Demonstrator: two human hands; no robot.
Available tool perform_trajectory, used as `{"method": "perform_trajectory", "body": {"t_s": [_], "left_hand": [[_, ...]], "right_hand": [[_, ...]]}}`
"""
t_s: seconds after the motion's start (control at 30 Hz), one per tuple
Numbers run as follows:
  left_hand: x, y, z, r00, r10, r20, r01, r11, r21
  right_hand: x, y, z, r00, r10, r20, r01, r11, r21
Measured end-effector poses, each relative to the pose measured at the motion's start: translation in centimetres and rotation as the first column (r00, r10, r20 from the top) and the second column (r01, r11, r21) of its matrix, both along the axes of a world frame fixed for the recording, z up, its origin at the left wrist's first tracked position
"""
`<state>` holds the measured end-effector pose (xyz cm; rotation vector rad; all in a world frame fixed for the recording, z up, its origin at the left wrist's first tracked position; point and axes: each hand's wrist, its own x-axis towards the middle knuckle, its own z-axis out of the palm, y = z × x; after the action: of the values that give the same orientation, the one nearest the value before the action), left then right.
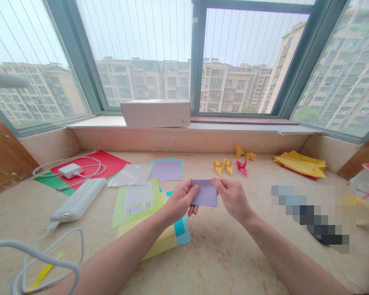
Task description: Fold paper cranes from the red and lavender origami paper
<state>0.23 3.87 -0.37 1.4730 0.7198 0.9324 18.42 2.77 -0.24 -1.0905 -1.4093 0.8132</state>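
A small folded square of purple origami paper (205, 194) is held up above the stone ledge between my two hands. My left hand (184, 196) pinches its left edge, thumb on the front and fingers behind. At the upper right corner, my right hand (232, 197) grips it between thumb and fingers. Beyond the hands stand folded yellow paper cranes (224, 166) and one red paper crane (241, 167). Flat purple sheets (167, 170) lie farther back on the left, over a light blue one.
Left of my hands lie a green paper packet (137, 200), yellow sheets (160, 248), a clear sleeve (129, 175), red paper (110, 166), a white power bank (79, 199) and cables (46, 247). Crumpled yellow paper (301, 163) and a pixelated object (313, 219) are right. A white box (156, 114) stands on the sill.
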Motion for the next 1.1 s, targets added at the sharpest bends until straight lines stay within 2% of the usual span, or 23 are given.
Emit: {"method": "perform_trajectory", "body": {"t_s": [0.07, 0.23, 0.3, 0.4, 0.5, 0.6, 0.73, 0.8, 0.97, 1.1], "left_hand": [[0.1, -0.1, -0.1, 0.999, 0.025, 0.025, -0.025, 1.0, -0.001], [0.3, 0.0, 0.0, 0.989, 0.111, 0.101, -0.112, 0.994, 0.003], [0.2, 0.1, 0.1, 0.983, 0.131, 0.129, -0.132, 0.991, -0.001], [0.1, 0.0, 0.2, 0.984, 0.169, 0.055, -0.171, 0.985, 0.032], [-0.2, -0.2, 0.4, 0.949, 0.303, -0.083, -0.278, 0.933, 0.228], [-0.3, -0.4, 0.6, 0.908, 0.4, -0.122, -0.326, 0.86, 0.393], [-0.4, -0.3, 0.7, 0.919, 0.364, -0.151, -0.282, 0.874, 0.396], [-0.4, -0.2, 0.6, 0.926, 0.357, -0.124, -0.291, 0.882, 0.37], [-0.3, -0.1, 0.4, 0.952, 0.305, -0.029, -0.286, 0.92, 0.267], [-0.2, -0.1, 0.2, 0.962, 0.274, -0.019, -0.259, 0.929, 0.265]], "right_hand": [[0.1, 0.1, 0.0, 0.999, 0.04, -0.03, -0.041, 0.999, -0.024], [0.2, 0.1, 0.3, 0.967, 0.253, -0.041, -0.256, 0.958, -0.129], [0.1, 0.0, 0.3, 0.961, 0.276, -0.018, -0.276, 0.95, -0.145], [0.3, 0.0, 0.3, 0.982, 0.189, 0.017, -0.186, 0.977, -0.102], [0.7, 0.1, 0.5, 0.981, 0.1, 0.166, -0.098, 0.995, -0.019], [1.1, 0.1, 0.6, 0.93, 0.122, 0.346, -0.163, 0.982, 0.091], [1.2, 0.0, 0.5, 0.875, 0.136, 0.465, -0.244, 0.953, 0.179], [1.1, 0.0, 0.5, 0.889, 0.101, 0.447, -0.208, 0.958, 0.198], [1.2, 0.1, 0.6, 0.968, -0.044, 0.245, -0.003, 0.982, 0.19], [1.2, 0.3, 0.3, 0.99, -0.052, 0.131, 0.031, 0.987, 0.156]]}}
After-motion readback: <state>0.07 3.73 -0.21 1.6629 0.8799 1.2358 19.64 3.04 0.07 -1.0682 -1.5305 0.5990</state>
